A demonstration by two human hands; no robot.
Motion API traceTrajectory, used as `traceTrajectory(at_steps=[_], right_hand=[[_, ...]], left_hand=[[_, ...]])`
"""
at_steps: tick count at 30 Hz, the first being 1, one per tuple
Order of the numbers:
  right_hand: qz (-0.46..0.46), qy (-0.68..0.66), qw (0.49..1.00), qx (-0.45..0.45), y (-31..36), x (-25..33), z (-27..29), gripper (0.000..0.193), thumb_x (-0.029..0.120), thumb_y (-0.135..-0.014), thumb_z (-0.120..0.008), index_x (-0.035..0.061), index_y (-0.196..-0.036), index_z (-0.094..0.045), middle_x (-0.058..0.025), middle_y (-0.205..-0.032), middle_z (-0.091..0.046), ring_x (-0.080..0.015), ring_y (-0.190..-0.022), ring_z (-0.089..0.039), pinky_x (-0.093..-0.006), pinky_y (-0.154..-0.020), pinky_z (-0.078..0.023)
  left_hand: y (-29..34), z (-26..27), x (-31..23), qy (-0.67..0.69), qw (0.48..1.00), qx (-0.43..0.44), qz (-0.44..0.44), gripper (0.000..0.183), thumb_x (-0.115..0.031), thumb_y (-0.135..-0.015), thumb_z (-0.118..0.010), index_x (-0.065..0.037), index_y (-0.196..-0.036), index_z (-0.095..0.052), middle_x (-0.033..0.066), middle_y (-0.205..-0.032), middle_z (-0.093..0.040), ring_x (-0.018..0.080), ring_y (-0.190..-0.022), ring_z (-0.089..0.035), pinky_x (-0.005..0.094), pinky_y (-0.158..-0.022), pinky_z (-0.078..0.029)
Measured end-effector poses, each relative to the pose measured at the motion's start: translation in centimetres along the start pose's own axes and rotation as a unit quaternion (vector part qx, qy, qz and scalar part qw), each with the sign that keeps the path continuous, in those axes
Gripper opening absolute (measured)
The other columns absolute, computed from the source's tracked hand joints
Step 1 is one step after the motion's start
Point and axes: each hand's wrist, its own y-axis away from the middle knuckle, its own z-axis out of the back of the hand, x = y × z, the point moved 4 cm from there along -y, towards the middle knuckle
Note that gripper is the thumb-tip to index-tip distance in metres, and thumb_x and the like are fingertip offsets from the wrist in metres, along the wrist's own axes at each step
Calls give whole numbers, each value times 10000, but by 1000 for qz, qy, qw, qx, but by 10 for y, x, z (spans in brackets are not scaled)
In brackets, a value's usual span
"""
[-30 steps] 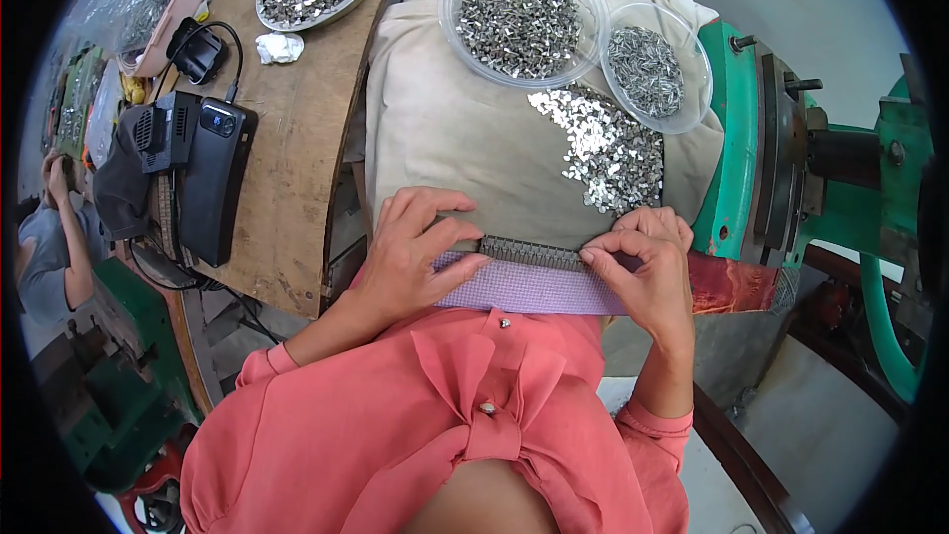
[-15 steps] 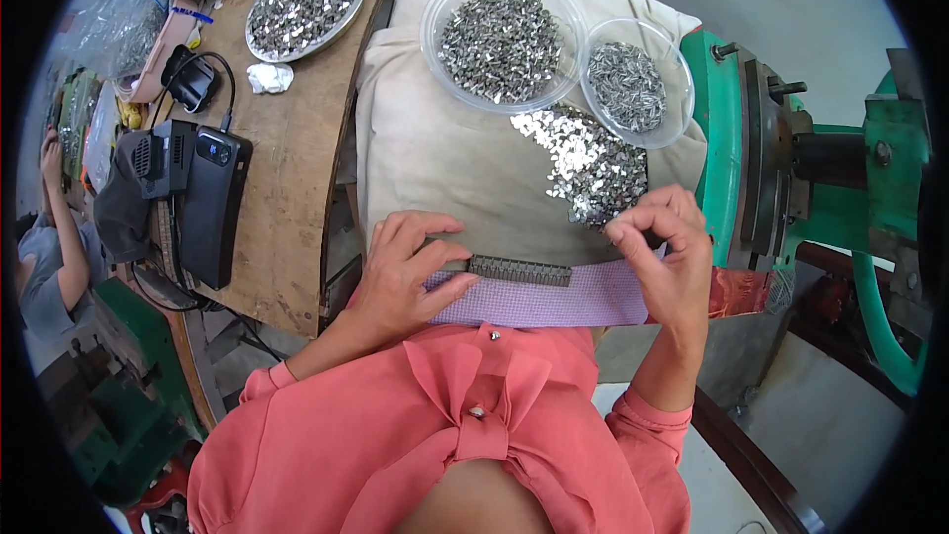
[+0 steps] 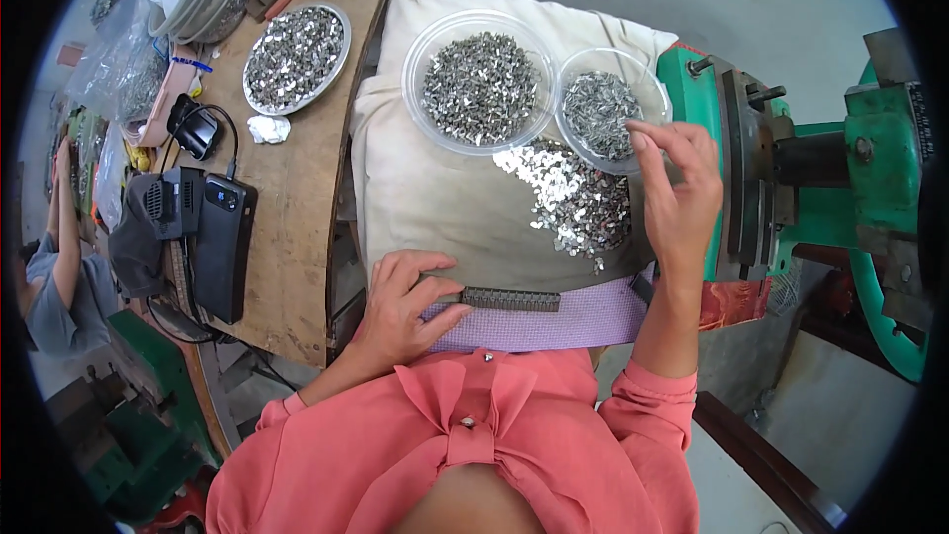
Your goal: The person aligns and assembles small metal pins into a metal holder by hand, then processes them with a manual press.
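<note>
My left hand (image 3: 407, 299) grips the left end of a dark, slotted metal bar (image 3: 512, 300) between thumb and fingers. The bar lies across a purple checked cloth (image 3: 603, 321) in front of me. My right hand (image 3: 684, 188) is over the right side of a small clear tub (image 3: 565, 133) of thin silvery pins (image 3: 598, 104). Its thumb and forefinger are pinched close together; whatever they hold is too small to make out. Left of it stands a larger clear tub (image 3: 411, 99) of small metal pieces (image 3: 479, 89). A loose heap of shiny metal pieces (image 3: 588, 206) lies nearer me.
A green machine (image 3: 811, 198) stands close on the right. On the wooden bench (image 3: 287, 237) at left are a plate of metal pieces (image 3: 297, 59), a black phone-like device (image 3: 223, 247) with cables, and stacked tubs (image 3: 203, 0). Another person (image 3: 64, 287) is at far left.
My right hand has moved from the edge of the loose heap up to the small tub of pins. My left hand stays on the bar. The whole view has shifted slightly.
</note>
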Motion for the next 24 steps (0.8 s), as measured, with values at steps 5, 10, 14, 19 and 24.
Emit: traceTrajectory(at_steps=[5, 10, 14, 19, 24], right_hand=[[-9, 7, 999, -35, 58, 13, 23, 162, 19, -816, -733, 63, -970, -754, -58, -827, -595, -229, -801, -533, -339, -741, -430], [-8, 9, 999, -45, 132, 14, 25, 178, 6, -790, -724, 50, -962, -745, -50, -805, -578, -242, -797, -534, -359, -733, -436], [-4, -8, 999, -32, 163, 20, 16, 150, -43, -811, -670, 12, -944, -714, -75, -788, -582, -251, -790, -540, -360, -712, -442], [33, 10, 998, -58, 173, 17, 7, 216, -74, -763, -692, 23, -954, -716, -74, -790, -599, -253, -740, -546, -362, -705, -445], [40, 34, 996, -74, 175, 16, 5, 228, -74, -759, -696, 23, -963, -720, -72, -798, -612, -252, -739, -550, -361, -708, -449]], left_hand=[[-1, 1, 0, 1, 1000, 0, 0, 291, -187, -667, -848, -70, -881, -690, 100, -1162, -639, 302, -1045, -552, 407, -890, -415], [0, 1, -1, 0, 1000, -2, -12, 280, -176, -671, -846, -68, -873, -685, 120, -1166, -636, 308, -1049, -555, 411, -886, -411], [0, 1, -6, -8, 1000, -6, -23, 249, -141, -705, -824, -73, -894, -676, 100, -1177, -623, 297, -1040, -556, 400, -877, -412], [3, 1, -8, -13, 999, -11, -34, 239, -140, -720, -814, -79, -904, -676, 93, -1190, -614, 294, -1041, -554, 399, -862, -409], [5, 0, -6, -15, 999, -6, -36, 220, -172, -741, -800, -86, -902, -678, 82, -1199, -611, 280, -1037, -551, 392, -860, -401]])
